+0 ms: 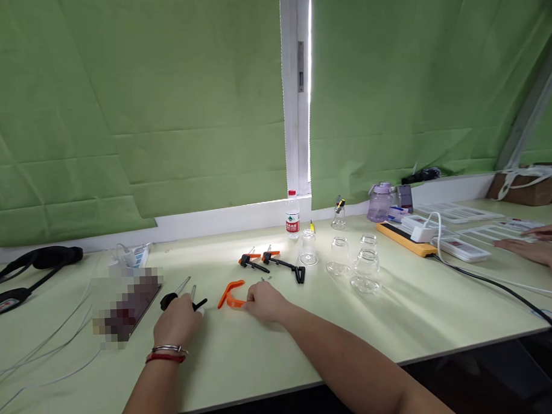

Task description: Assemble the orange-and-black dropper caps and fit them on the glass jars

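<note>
My left hand (pixel 177 322) is closed around a black part with a thin metal rod (pixel 183 285), just above the table. A second short rod and a black tip (pixel 200 304) stick out by its fingers; whether these are one piece I cannot tell. My right hand (pixel 266 301) pinches the end of a curved orange plastic piece (pixel 235 301) on the table. Another orange piece (pixel 230 291) lies against it, to the left. Beyond them rest two black-and-orange clamp-like tools (pixel 255 263) (pixel 276 260) and black angular parts (pixel 299 274). Small metal bits (pixel 266 279) show behind my right hand.
Upturned clear glasses (pixel 339 257) and a water bottle (pixel 292 215) stand right of centre. A blurred-out phone-like object (pixel 138 302) and cables lie left. An orange power strip (pixel 406 240), cables and plastic cases (pixel 461 249) are right, near another person's hands (pixel 531 246).
</note>
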The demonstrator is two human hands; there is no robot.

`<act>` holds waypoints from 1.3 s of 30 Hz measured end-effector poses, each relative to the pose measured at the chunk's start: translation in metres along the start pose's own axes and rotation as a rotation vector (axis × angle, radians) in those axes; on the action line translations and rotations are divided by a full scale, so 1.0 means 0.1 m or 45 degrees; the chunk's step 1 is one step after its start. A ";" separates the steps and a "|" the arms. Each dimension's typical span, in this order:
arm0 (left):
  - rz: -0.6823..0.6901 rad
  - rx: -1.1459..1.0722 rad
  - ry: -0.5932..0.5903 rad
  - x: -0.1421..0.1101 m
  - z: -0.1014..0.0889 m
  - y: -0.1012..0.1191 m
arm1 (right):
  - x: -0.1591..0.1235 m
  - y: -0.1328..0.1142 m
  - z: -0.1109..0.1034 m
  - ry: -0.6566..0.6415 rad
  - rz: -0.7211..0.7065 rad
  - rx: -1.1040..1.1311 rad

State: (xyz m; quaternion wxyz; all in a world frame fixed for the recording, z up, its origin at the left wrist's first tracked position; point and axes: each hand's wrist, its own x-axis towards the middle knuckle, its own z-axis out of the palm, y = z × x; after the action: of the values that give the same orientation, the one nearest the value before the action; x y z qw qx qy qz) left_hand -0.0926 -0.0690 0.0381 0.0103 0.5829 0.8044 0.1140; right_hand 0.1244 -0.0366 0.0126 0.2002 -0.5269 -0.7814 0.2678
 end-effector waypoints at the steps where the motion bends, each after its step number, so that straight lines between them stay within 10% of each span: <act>1: 0.000 0.001 0.000 0.01 0.01 -0.01 | 0.01 0.04 -0.03 0.025 -0.004 0.071; 11: 0.081 -0.090 0.108 -0.12 -0.11 0.08 | -0.14 0.49 -0.53 0.061 0.195 1.165; 18: 0.690 -0.615 0.278 -0.14 -0.11 0.59 | -0.19 0.80 -0.68 0.188 0.097 1.712; 26: 1.004 -0.946 0.163 -0.10 0.09 1.09 | -0.17 0.88 -0.71 0.183 0.066 1.959; 39: 0.971 -1.297 0.116 -0.10 0.25 1.02 | -0.25 0.84 -0.70 -0.014 0.062 1.957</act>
State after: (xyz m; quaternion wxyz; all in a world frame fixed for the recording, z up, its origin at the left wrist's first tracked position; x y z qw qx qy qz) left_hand 0.0101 -0.0443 0.0325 0.2106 0.7450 0.3850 0.5024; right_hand 0.2352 -0.0200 0.0139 0.5002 -0.2556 -0.3649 0.7425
